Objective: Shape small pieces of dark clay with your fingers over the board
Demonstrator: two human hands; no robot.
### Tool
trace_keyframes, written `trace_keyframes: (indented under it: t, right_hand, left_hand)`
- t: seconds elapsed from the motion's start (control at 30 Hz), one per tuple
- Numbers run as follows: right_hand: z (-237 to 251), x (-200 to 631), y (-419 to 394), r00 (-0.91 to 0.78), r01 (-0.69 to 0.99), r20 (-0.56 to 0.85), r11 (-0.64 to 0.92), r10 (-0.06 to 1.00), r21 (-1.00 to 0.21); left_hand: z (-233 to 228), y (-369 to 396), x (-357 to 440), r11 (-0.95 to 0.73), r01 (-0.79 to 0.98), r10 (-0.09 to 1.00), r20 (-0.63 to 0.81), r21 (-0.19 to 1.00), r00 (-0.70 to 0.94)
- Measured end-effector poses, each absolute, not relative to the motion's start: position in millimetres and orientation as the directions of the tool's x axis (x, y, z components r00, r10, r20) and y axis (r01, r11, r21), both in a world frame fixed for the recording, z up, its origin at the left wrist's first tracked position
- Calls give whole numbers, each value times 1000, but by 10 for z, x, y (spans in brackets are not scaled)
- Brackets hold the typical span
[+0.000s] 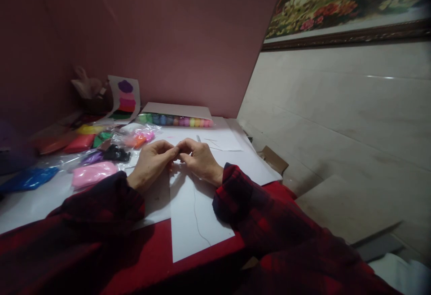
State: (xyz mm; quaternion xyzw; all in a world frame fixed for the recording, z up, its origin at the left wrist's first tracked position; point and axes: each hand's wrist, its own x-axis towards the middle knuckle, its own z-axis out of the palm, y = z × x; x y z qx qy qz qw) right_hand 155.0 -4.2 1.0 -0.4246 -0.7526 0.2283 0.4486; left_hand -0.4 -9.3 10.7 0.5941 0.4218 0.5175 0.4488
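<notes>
My left hand (152,162) and right hand (199,159) meet fingertip to fingertip over the white paper (195,214), both pinched shut on something too small and dark to make out. A thin thread (196,216) trails from that pinch toward 6 o'clock, its long axis running 12 to 6 down the sheet, equally near either hand. The pink clay bag (91,173) lies at 9 o'clock from my left hand, nearer it than the right. The row of coloured clay tubs (175,120) sits at 12 o'clock, across the surface (30,205)
</notes>
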Motion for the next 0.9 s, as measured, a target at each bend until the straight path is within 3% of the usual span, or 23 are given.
trace_keyframes:
  t: [0.23, 0.5, 0.9]
  right_hand:
    - [12, 1566, -34, -252, 450, 464, 527, 849, -721]
    - [0, 1568, -8, -262, 457, 450, 521, 854, -721]
    - [-21, 1569, -6, -274, 460, 464, 538, 842, -706]
  left_hand:
    - [88, -87, 9, -207, -11, 970, 207, 978, 125]
    - [45, -31, -13, -314, 99, 947, 305, 944, 99]
    - [32, -9, -9, -316, 71, 948, 311, 946, 67]
